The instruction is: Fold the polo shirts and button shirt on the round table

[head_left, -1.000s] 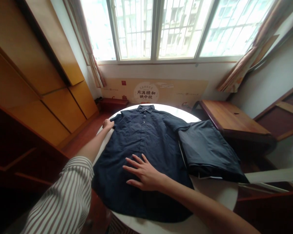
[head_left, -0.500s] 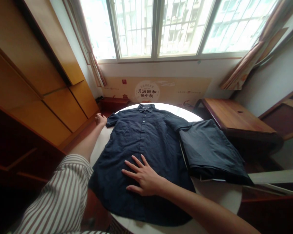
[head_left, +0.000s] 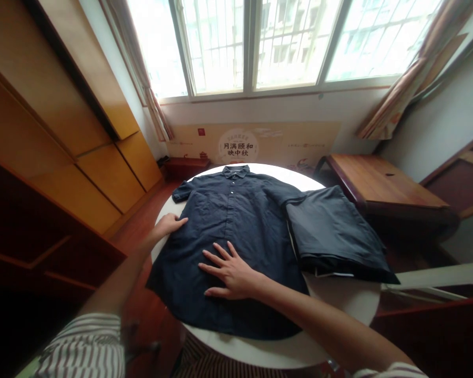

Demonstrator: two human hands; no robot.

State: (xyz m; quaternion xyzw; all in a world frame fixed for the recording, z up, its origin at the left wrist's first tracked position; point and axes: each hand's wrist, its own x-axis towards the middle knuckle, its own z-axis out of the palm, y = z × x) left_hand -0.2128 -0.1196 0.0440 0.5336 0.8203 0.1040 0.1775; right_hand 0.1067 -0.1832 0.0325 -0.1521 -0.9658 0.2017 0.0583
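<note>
A dark navy short-sleeved button-up shirt [head_left: 252, 220] lies spread front-up on a round white table [head_left: 362, 304], its collar at the far edge. At the shirt's left side edge is my left hand [head_left: 170, 224], with the thumb over the cloth and the other fingers curled and partly hidden; it appears to pinch that edge. My right hand [head_left: 232, 275] rests flat on the lower front of the shirt, fingers spread, holding nothing. Touching the shirt's right sleeve is a folded stack of dark grey clothing [head_left: 331, 226], which overhangs the table's right side.
Wooden cabinets [head_left: 98, 178] stand along the left. Beyond the table's right side is a low wooden desk [head_left: 394, 181]. A wide window [head_left: 287, 47] with curtains spans the far wall, above a printed banner [head_left: 284, 142]. A pale rail [head_left: 437, 278] runs at the right.
My left hand has come back toward me from beside the left sleeve to the shirt's side edge. My right hand stays flat on the shirt. The view has shifted slightly.
</note>
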